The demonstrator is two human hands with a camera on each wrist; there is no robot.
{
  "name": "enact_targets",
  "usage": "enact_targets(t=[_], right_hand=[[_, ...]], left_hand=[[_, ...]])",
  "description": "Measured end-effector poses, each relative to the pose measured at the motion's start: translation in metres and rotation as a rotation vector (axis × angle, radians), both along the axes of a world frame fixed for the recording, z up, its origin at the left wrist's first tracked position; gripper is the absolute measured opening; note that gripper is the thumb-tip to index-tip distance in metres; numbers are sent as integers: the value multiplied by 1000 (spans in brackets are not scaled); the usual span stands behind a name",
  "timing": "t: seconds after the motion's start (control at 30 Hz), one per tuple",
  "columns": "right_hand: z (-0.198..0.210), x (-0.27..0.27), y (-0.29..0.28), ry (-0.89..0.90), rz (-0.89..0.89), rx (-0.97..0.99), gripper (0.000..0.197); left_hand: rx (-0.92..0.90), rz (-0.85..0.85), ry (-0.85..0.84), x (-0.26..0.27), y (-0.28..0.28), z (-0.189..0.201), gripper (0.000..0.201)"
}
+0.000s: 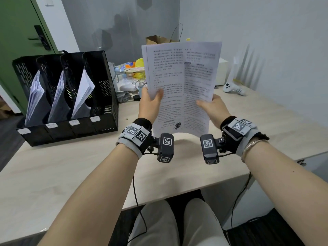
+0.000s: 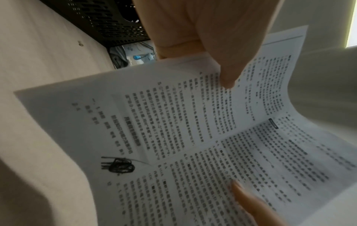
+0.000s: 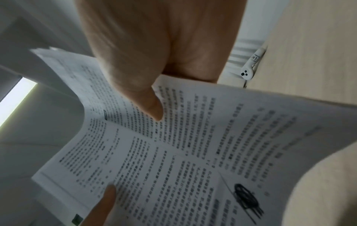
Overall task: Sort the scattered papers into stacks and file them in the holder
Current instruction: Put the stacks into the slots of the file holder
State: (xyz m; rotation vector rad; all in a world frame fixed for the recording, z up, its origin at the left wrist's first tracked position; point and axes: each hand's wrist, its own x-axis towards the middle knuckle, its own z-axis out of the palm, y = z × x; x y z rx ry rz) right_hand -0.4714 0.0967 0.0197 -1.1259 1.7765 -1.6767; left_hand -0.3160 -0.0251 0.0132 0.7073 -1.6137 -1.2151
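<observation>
I hold a white printed paper (image 1: 181, 86) upright above the desk, facing me, with a black scribble near its lower edge. My left hand (image 1: 150, 102) pinches its left edge, thumb on the front. My right hand (image 1: 211, 105) pinches its right edge in the same way. The left wrist view shows the paper (image 2: 193, 137) under my left thumb (image 2: 228, 79). In the right wrist view the paper (image 3: 193, 152) lies under my right thumb (image 3: 152, 110). A black mesh file holder (image 1: 106, 121) stands at the left of the desk, paper stacks leaning in three of its slots.
The light wooden desk (image 1: 71, 174) runs to a front edge near my knees. Behind the paper lie snack packets (image 1: 131, 67), a brown paper bag (image 1: 158, 39), a white box and a white controller (image 1: 232, 88). A green door (image 1: 17, 32) is at far left.
</observation>
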Motion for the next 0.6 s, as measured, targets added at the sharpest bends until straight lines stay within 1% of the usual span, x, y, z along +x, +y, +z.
enact_targets(t=[0.07, 0.13, 0.17, 0.23, 0.27, 0.37, 0.47, 0.53, 0.6], right_hand=[[2, -3, -2, 12, -10, -16, 18], [-1, -4, -1, 27, -23, -8, 22], [-4, -5, 0, 23, -31, -9, 22], [-9, -6, 2, -2, -58, -18, 20], [-11, -7, 3, -16, -74, -23, 18], [-14, -8, 1, -22, -104, -28, 16], [-9, -8, -1, -24, -116, -17, 16], [-2, -8, -2, -32, -102, -14, 17], [3, -9, -5, -40, -90, -22, 21]], left_hand=[[2, 19, 11, 2, 0, 1, 27], [11, 19, -14, 4, -3, -2, 30], [16, -4, -43, 6, -3, -3, 34], [-7, -98, -82, 10, -1, -2, 50], [-28, -148, -84, 12, -1, -3, 52], [-30, -207, -113, 17, 3, -1, 31], [-9, -242, -160, 23, 7, 3, 18], [29, -277, -221, 28, 10, 9, 14], [61, -317, -287, 33, 13, 14, 16]])
